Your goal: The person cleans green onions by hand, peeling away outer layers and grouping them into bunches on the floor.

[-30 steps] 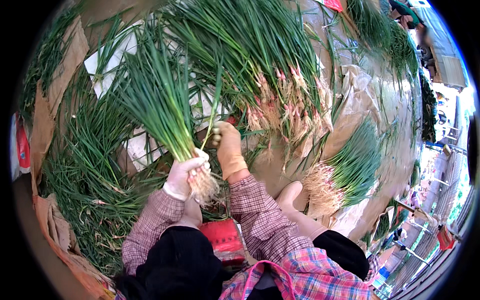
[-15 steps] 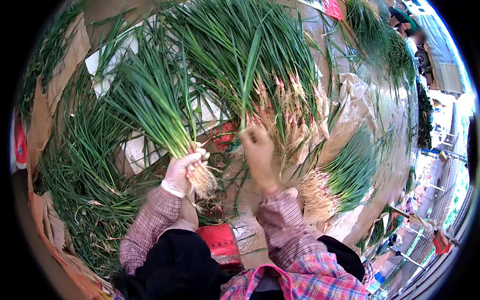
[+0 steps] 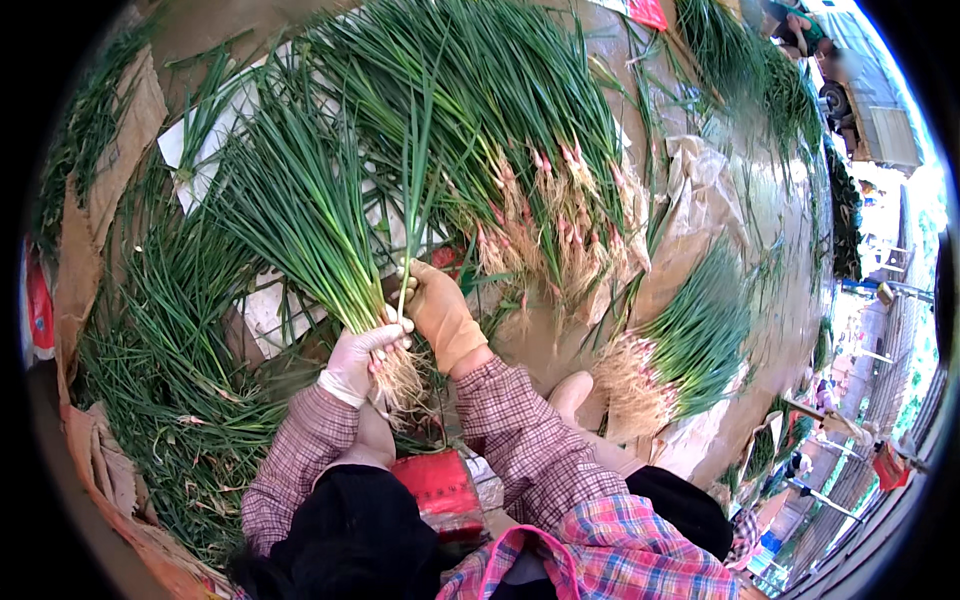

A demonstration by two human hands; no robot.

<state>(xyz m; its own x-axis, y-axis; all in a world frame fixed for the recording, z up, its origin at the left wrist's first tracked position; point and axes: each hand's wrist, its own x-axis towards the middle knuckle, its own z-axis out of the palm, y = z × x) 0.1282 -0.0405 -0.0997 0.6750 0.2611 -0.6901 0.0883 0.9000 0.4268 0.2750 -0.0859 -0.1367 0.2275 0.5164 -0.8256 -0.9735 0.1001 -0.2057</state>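
My left hand, in a pale glove, is closed round a bunch of spring onions. The bunch's green tops fan up and to the left, and its pale roots hang below my fist. My right hand, in a tan glove, touches the right side of that bunch, its fingers pinched on a single spring onion with its leaves upward. Ahead lies a large heap of spring onions, with pinkish bulbs and stringy roots toward me.
A neat bundle of spring onions lies on the right, roots inward. Loose green leaves cover the left side. A red box-like thing sits between my legs. Crumpled plastic sheeting lies beyond the bundle. A person is at the far right.
My right hand has moved left from the heap to the bunch, bringing the single spring onion along. My left hand still grips the bunch in nearly the same place.
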